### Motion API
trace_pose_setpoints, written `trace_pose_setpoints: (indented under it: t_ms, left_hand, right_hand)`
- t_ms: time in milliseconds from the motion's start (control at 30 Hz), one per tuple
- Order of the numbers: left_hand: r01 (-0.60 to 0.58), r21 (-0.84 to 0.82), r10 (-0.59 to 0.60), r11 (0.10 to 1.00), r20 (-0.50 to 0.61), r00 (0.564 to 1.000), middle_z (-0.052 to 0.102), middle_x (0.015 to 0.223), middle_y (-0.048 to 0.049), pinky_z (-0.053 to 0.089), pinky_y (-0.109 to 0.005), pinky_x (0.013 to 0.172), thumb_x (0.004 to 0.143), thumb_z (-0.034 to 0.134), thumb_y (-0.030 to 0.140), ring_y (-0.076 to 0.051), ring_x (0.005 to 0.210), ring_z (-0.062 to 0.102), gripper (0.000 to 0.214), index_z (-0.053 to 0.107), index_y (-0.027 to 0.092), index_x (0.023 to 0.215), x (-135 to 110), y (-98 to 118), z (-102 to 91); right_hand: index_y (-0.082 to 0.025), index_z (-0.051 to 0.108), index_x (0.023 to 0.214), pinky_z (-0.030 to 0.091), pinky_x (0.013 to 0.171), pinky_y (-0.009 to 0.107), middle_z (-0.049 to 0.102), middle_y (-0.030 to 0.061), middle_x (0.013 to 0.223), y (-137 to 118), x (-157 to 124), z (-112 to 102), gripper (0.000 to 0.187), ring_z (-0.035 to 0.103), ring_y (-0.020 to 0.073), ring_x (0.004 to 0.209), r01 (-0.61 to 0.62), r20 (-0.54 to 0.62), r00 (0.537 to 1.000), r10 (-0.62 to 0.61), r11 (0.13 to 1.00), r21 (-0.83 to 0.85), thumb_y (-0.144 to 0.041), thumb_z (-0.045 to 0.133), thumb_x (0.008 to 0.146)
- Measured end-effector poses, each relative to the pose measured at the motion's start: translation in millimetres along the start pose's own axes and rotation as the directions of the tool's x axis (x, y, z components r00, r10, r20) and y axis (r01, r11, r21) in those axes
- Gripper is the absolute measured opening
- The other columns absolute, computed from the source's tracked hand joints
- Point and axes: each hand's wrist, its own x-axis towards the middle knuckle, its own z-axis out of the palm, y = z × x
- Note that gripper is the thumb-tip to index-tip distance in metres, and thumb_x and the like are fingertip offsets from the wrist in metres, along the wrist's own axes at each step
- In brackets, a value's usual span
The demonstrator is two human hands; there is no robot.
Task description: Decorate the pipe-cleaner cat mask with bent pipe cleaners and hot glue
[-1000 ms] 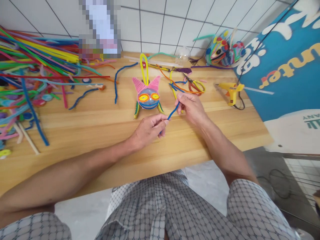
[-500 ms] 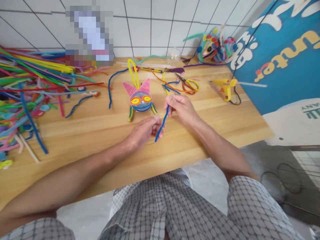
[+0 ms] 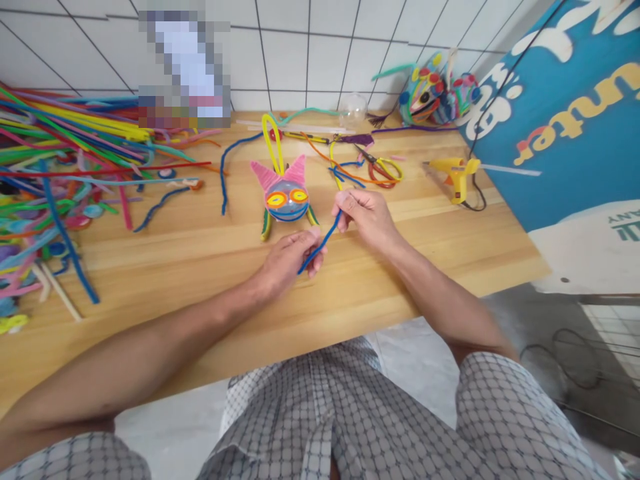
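Observation:
Both hands pinch a short blue pipe cleaner (image 3: 323, 243) above the wooden table (image 3: 200, 253). My left hand (image 3: 290, 259) grips its lower end and my right hand (image 3: 364, 215) its upper end, so the piece slants between them. Just beyond the hands sits a small craft cat face (image 3: 285, 195) with pink ears, yellow-ringed eyes and a tall yellow loop on top.
A big heap of coloured pipe cleaners (image 3: 55, 173) covers the table's left side. Scissors (image 3: 383, 168) and loose orange and blue pieces lie behind my right hand. A yellow glue gun (image 3: 456, 175) rests at right, colourful finished figures (image 3: 434, 93) by the tiled wall.
The blue pipe cleaner's lower end has slid farther through my left fingers and now pokes out below them. The hands stay close together in front of the cat face.

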Motion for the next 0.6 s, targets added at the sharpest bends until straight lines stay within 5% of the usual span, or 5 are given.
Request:
trace_pose_setpoints:
  t_ms: [333,600]
  left_hand:
    - [-0.039,0.074,0.033,0.997,0.078,0.996,0.045,0.051,0.0074,0.028,-0.025,0.045,0.087,0.074,0.096,-0.011,0.046,0.037,0.076,0.069,0.02,0.086,-2.3,-9.0,-3.6]
    - [0.016,0.095,-0.026,0.995,0.11,0.994,0.044,0.058,0.0099,0.028,-0.022,0.049,0.079,0.092,0.068,-0.007,0.049,0.034,0.057,0.057,0.022,0.078,-6.0,-1.9,1.8]
  right_hand:
    - [-0.021,0.074,0.074,0.052,0.055,0.022,0.067,-0.0025,0.056,5.3,1.3,0.4,0.078,0.06,0.01,0.05,-0.007,-0.027,1.0,0.007,1.0,-0.004,-0.098,0.081,0.079]
    - [-0.021,0.074,0.074,0.052,0.056,0.023,0.067,-0.0023,0.057,7.9,1.9,-0.7,0.075,0.061,0.0102,0.051,0.015,-0.055,0.998,-0.015,1.0,-0.004,-0.096,0.079,0.084]
